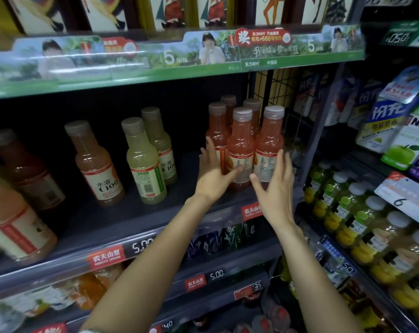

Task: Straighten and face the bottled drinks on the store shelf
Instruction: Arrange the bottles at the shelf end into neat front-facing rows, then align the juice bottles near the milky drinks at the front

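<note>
Both hands, left hand (212, 174) and right hand (276, 188), spread flat around the red bottles (242, 150) at the shelf's (107, 227) right end; an uneven push could topple them.

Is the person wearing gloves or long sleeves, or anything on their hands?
No gloves. Both the left hand and the right hand are bare, with no rings showing. Both forearms are bare too, with no sleeves as far as the picture reaches. At the very bottom edge by the left arm there is a small pale scrap, too little to tell what it is.
</note>
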Available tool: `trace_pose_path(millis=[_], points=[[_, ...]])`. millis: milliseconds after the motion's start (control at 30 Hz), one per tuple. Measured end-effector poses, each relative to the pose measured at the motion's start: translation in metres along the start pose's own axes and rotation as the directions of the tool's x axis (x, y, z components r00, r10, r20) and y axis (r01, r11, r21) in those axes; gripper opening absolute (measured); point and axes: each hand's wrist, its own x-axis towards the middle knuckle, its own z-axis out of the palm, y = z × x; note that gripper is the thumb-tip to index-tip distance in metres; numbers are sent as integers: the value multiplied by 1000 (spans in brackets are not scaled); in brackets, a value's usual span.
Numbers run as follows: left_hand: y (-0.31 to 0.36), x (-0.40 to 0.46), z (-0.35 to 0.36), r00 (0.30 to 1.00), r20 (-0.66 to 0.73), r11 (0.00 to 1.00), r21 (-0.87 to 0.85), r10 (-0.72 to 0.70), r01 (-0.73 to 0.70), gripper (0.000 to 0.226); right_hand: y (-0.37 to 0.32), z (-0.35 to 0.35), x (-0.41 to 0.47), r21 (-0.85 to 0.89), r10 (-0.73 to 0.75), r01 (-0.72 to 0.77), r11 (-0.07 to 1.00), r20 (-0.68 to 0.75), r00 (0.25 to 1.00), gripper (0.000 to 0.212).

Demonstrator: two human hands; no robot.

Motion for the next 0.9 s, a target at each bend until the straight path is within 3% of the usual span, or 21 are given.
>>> trace_pose_path(millis=[133, 233, 300, 400, 500, 567, 633, 767, 900], points=[[5, -54, -38, 969, -127, 968, 170, 210, -187, 60, -25, 4, -29, 53, -220, 226, 973, -97, 971, 50], [-2, -104, -81, 927, -198, 920, 300, 318, -252, 43, -55, 17, -42, 130, -348, 351, 927, -40, 936, 41], [-17, -129, -111, 868, -272, 853, 447, 415, -268, 35, -79, 31, -49, 218, -404, 389, 895, 26, 914, 43], [-48, -162, -163, 749, -447, 792, 587, 489, -167, 26, -122, 64, -62, 302, -501, 452, 840, 107, 859, 41], [-80, -188, -210, 629, -673, 840, 540, 389, 58, 36, -164, 101, -74, 386, -563, 466, 796, 191, 804, 41], [-98, -197, -234, 594, -764, 887, 428, 252, 174, 52, -190, 126, -82, 436, -581, 443, 783, 261, 771, 46], [-110, -201, -248, 594, -790, 904, 354, 152, 239, 68, -210, 149, -84, 434, -589, 450, 781, 270, 762, 55], [-121, -194, -265, 655, -750, 904, 336, 86, 266, 91, -230, 182, -74, 316, -493, 426, 848, 173, 853, 70], [-125, -191, -270, 700, -711, 895, 352, 66, 274, 86, -236, 199, -58, 366, -284, 164, 916, 303, 910, 81]])
